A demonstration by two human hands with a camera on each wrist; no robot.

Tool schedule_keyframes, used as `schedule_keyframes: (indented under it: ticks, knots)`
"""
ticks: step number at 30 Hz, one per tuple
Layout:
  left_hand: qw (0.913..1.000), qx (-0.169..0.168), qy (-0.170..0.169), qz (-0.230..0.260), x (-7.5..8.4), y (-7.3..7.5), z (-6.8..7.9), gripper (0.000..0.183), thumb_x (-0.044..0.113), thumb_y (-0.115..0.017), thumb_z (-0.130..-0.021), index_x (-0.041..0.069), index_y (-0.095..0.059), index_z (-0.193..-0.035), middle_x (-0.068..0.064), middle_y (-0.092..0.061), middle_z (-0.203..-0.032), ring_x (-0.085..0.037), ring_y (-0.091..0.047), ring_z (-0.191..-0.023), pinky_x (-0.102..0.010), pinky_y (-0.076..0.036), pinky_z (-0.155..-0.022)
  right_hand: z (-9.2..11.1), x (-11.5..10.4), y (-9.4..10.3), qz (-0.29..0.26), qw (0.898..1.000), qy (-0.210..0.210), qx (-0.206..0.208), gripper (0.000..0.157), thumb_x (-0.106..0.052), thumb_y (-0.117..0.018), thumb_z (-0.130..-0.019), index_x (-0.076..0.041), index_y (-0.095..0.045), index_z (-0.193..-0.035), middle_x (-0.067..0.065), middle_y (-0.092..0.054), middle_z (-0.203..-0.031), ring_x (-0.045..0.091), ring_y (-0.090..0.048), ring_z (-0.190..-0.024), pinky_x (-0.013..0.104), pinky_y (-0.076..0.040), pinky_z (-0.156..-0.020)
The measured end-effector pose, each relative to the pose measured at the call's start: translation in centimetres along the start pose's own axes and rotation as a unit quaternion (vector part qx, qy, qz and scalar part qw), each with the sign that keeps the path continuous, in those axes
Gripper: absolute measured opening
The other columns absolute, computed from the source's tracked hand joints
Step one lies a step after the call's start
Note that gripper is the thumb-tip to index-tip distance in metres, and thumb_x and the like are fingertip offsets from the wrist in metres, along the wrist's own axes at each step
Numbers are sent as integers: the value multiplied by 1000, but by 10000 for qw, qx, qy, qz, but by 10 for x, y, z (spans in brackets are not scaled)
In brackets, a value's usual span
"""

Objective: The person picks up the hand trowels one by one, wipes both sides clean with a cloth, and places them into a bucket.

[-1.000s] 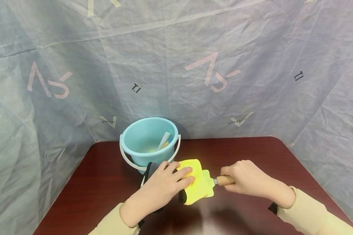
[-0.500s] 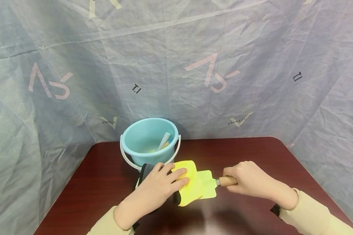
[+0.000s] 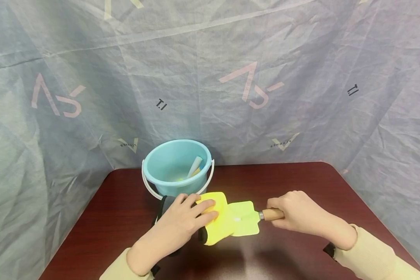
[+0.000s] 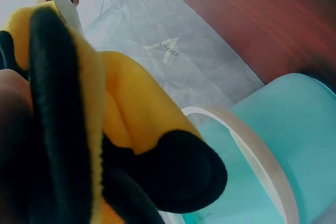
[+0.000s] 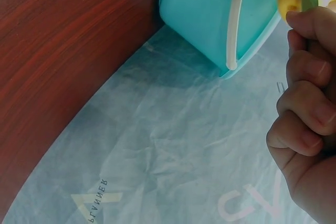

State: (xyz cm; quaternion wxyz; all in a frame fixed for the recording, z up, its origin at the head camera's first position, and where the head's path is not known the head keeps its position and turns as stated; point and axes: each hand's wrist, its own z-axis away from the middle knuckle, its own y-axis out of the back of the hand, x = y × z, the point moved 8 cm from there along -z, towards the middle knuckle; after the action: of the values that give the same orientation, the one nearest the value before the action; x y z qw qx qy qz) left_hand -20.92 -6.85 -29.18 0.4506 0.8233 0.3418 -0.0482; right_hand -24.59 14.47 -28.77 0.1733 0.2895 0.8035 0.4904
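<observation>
My right hand (image 3: 295,210) grips the wooden handle (image 3: 273,214) of a small shovel with a flat yellow-green blade (image 3: 247,219). The shovel is held level above the table, its blade pointing left. In my left hand (image 3: 176,223) is a thick yellow cloth (image 3: 217,229) with black edging and a grey side, folded over the blade's far end, which it hides. My left fingers lie bent across the cloth. Yellow folds (image 4: 142,98) fill much of the left wrist view. Curled right fingers (image 5: 307,106) show in the right wrist view; the handle is mostly hidden there.
Behind the left hand stands a light blue bucket (image 3: 180,188) with a white handle hanging at its front. A pale handle (image 3: 195,166) and other pieces lie inside. The table (image 3: 301,179) is dark red-brown, with a printed grey sheet (image 3: 210,77) hanging behind.
My left hand and the cloth have slid left along the shovel, baring more of its blade. The right hand has shifted slightly right with the handle. The bucket stays in place.
</observation>
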Motion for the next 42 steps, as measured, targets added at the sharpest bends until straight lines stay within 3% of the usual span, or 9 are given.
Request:
schedule_keyframes:
  ticks: [10, 24, 28, 35, 42]
  knots:
    - [9991, -170, 216, 325, -4, 3, 13, 63, -4, -81, -55, 22, -63, -109, 2, -57, -119, -23, -53, -95, -35, -41, -71, 2, 0, -4, -13, 10000, 7, -24, 31, -13, -72, -56, -31, -48, -65, -24, -20, -56, -6, -18, -51, 13, -19, -45]
    - [9940, -467, 702, 703, -14, 6, 27, 85, -15, -62, -40, 22, -60, -117, 4, -55, -124, -19, -51, -99, -32, -39, -73, 2, 0, 0, -30, 10000, -4, -15, 32, -13, -72, -56, -31, -47, -65, -24, -17, -58, -6, -17, -52, 12, -18, -45]
    - [9935, -432, 752, 736, -16, 8, 30, 85, -15, -61, -40, 22, -60, -117, 4, -55, -124, -19, -51, -99, -34, -41, -74, 3, 1, 0, 38, 10000, -29, -49, 32, -15, -73, -56, -31, -47, -65, -24, -18, -57, -6, -17, -52, 13, -18, -45]
    - [9897, -663, 980, 807, -23, 5, 40, 85, -17, -63, -41, 22, -60, -117, 3, -54, -127, -17, -51, -106, -35, -40, -78, 5, 2, 1, 31, 10000, -36, -51, 31, -15, -74, -56, -30, -49, -68, -23, -23, -56, -5, -18, -52, 15, -18, -46]
    - [9885, -506, 1126, 868, -31, 12, 48, 76, -18, -62, -53, 21, -60, -118, 1, -54, -128, -18, -51, -102, -37, -43, -77, 6, 4, 6, 54, 9999, -86, 22, 34, -14, -72, -55, -31, -45, -65, -23, -18, -58, -5, -16, -53, 13, -17, -46]
